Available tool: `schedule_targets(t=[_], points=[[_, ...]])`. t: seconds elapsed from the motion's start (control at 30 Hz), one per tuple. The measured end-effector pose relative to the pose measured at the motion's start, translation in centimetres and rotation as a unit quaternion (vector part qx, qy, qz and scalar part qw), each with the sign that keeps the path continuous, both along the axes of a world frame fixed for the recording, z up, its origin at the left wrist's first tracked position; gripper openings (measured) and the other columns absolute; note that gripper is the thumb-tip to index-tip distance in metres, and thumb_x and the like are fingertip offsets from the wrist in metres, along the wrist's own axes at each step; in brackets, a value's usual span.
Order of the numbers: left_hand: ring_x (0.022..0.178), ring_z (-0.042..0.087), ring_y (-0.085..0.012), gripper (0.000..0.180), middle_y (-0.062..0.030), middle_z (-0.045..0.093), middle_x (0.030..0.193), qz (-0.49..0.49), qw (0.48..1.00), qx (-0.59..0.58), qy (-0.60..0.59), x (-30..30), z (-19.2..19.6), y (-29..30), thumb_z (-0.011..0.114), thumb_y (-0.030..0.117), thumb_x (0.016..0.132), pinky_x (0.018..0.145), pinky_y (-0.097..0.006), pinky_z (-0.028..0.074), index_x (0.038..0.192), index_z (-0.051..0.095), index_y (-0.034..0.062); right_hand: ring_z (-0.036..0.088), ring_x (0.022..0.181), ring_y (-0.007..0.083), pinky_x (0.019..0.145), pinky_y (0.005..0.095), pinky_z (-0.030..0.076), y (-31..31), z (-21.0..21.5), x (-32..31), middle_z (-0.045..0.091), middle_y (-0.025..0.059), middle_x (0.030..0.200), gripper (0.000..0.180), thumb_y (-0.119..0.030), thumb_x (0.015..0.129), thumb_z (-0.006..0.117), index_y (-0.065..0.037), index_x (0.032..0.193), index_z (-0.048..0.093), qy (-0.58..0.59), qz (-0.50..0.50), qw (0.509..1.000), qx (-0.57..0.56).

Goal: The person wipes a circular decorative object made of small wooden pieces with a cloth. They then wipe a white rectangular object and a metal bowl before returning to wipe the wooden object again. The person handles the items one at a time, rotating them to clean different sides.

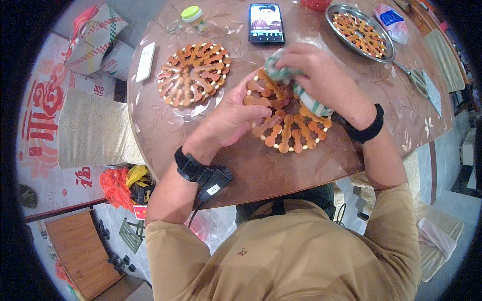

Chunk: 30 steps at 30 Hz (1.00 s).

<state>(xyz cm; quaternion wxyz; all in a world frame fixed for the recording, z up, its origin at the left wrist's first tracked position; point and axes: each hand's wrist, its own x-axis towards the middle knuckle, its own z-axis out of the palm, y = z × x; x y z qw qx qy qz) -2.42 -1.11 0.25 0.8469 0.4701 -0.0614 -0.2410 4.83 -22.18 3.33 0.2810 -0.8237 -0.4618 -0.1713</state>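
My left hand [236, 116] grips the left edge of a round trivet [287, 135] made of brown wooden pieces and pale beads, its thumb lying on top. The left part of the trivet bends upward while the near part spreads out over the table. In my right hand [317, 69] is a bunched green-and-white cloth [312, 103], pressed against the trivet's far side. That hand and the cloth hide much of the trivet's far right part. Flat on the table to the left lies a second trivet [195, 75] of the same kind.
A similar wooden piece [357, 36] sits in a round metal tray [387, 56] at the far right, with scissors [417, 83] beside it. Beyond my hands stands a phone [266, 25]. A green-lidded jar [194, 19] and a white flat case [145, 61] are at the left.
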Motion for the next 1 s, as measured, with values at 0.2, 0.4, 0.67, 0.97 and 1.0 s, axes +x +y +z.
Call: schedule_targets(t=[0.2,0.4,0.67,0.97,1.0], points=[[0.112,0.06,-0.0213,0.081,-0.012,0.053,0.132,0.012,1.0,0.003,-0.008,0.0,-0.3,0.0,0.056,-0.011,0.079,0.096,-0.034,0.051,0.151,0.024,0.0084,0.062,0.093,0.0371,0.079,0.0434,0.052,1.1,-0.1,-1.0,0.062,0.016,0.093,0.03,0.005,0.073,0.059,-0.005,0.1,0.066,0.02,0.024,0.997,0.067],[0.108,0.062,-0.0214,0.078,-0.0128,0.056,0.128,0.03,0.999,-0.003,0.01,0.0,0.3,0.2,0.053,-0.014,0.081,0.092,-0.033,0.053,0.15,0.027,0.0105,0.06,0.095,0.04,0.083,0.0447,0.05,-1.2,-0.3,1.2,0.062,0.0187,0.097,0.031,0.004,0.074,0.06,-0.002,0.104,0.062,0.012,-0.068,0.997,-0.038],[0.107,0.063,-0.0213,0.075,-0.0115,0.059,0.123,0.129,0.991,-0.007,0.037,0.4,0.4,1.3,0.052,-0.015,0.084,0.088,-0.031,0.054,0.149,0.029,0.0145,0.058,0.098,0.0435,0.083,0.0459,0.049,-1.0,-0.5,-0.3,0.061,0.0202,0.102,0.033,0.004,0.076,0.061,-0.001,0.108,0.057,0.041,-0.076,0.992,-0.092],[0.106,0.06,-0.0167,0.068,-0.0096,0.058,0.124,0.132,0.991,-0.024,0.005,1.0,-1.4,2.1,0.051,-0.005,0.091,0.089,-0.031,0.053,0.15,0.024,0.0107,0.061,0.093,0.0379,0.082,0.0417,0.051,1.9,-0.6,-3.3,0.061,0.0174,0.094,0.021,0.003,0.076,0.057,-0.002,0.095,0.063,0.125,0.108,0.986,-0.012],[0.106,0.06,-0.0166,0.065,-0.0094,0.058,0.125,0.141,0.989,-0.032,0.015,1.0,-1.1,1.7,0.051,-0.003,0.092,0.089,-0.031,0.053,0.15,0.024,0.0102,0.061,0.093,0.0377,0.082,0.0418,0.051,1.2,-0.6,-2.5,0.06,0.0171,0.094,0.021,0.003,0.076,0.057,-0.002,0.096,0.062,0.095,0.076,0.992,-0.029]])
